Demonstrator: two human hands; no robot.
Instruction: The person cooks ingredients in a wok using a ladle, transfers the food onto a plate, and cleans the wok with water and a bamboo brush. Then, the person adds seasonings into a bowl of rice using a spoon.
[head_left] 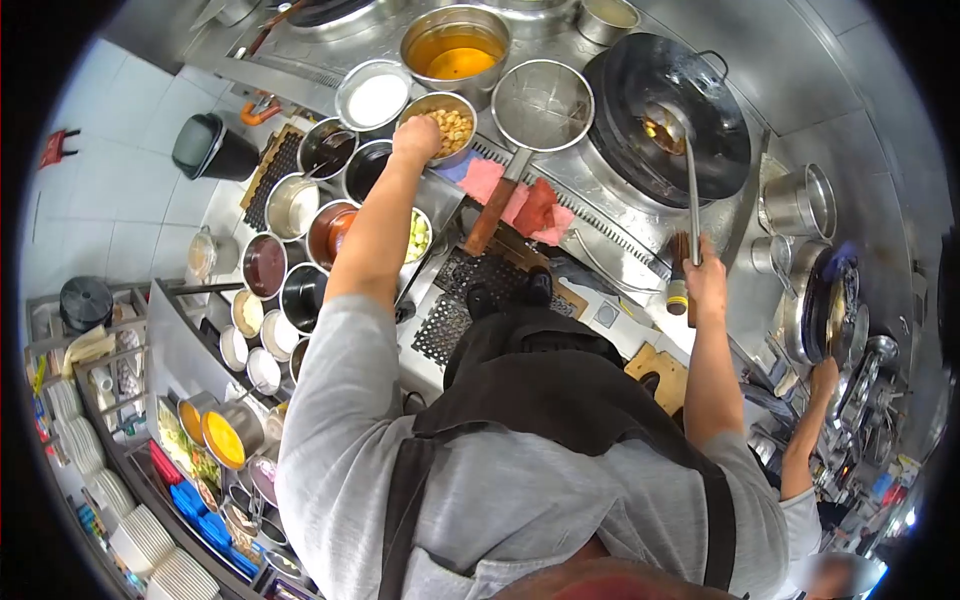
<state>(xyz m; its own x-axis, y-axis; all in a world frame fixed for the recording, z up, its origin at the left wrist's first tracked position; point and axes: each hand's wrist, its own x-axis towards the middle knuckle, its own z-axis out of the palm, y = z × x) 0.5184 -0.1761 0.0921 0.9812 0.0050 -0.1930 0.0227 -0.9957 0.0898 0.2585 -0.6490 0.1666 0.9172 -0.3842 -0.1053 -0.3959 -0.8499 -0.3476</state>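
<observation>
My left hand (420, 137) is closed at the left side of a metal pot (468, 103) filled with pale brown, nut-like pieces (452, 129). Its fingertips are hidden, so what they hold does not show. Gripped in my right hand (706, 280) is the long handle of a ladle (692, 185). The ladle's bowl rests inside a black wok (625, 105), over a little dark reddish-brown food (662, 132). Between the two hands lies a round wire strainer (543, 104), its wooden handle (488, 222) pointing toward me.
Sauce pots (268, 265) and a white-filled bowl (377, 98) crowd the left side. A pot of orange liquid (456, 48) stands behind. Pink and red cloths (537, 208) lie on the stove edge. At right, another person's hand (824, 376) is by a second wok (822, 300).
</observation>
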